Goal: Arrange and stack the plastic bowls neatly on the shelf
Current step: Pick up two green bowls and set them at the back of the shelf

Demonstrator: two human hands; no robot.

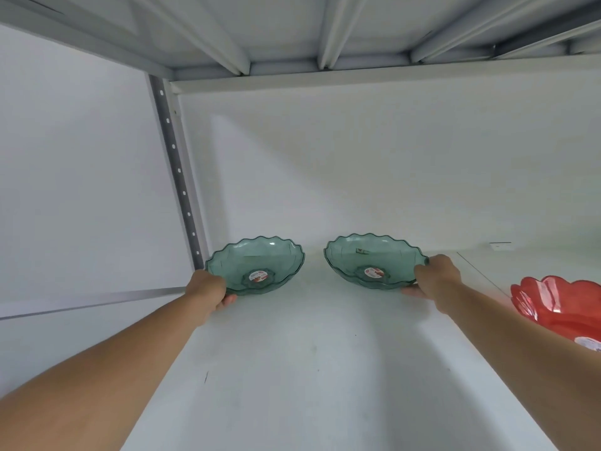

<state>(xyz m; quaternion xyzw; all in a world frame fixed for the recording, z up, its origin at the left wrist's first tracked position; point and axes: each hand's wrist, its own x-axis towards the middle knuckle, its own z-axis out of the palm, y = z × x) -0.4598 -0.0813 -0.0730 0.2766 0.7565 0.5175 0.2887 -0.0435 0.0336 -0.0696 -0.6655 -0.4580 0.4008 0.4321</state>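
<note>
Two see-through green plastic bowls with wavy rims sit side by side near the back of a white metal shelf (325, 369). There is a small gap between them, so they do not touch.

The left hand (208, 289) holds the left green bowl (257, 265) by its near left edge. The hand is closed around the rim, with fingertips peeking out under the bowl. This bowl is close to the grey post with holes (177, 177) at the back left corner of the shelf. A round red and white sticker (258, 276) sits in the middle of its bottom.

The right hand (437, 278) holds the right green bowl (374, 258) by its near right edge. The thumb lies under the rim and the other fingers wrap over the top. This bowl has the same kind of sticker inside. It may be tipped up a little toward the camera, but it is hard to be sure from this angle.

Both arms are bare and reach forward from the bottom corners of the view.

A see-through red plastic bowl with a petal-shaped rim (559, 304) sits on the shelf at the far right, well apart from the green bowls. The edge of the view cuts part of it off.

Above is the underside of another white shelf with ribs (325, 30)
</note>
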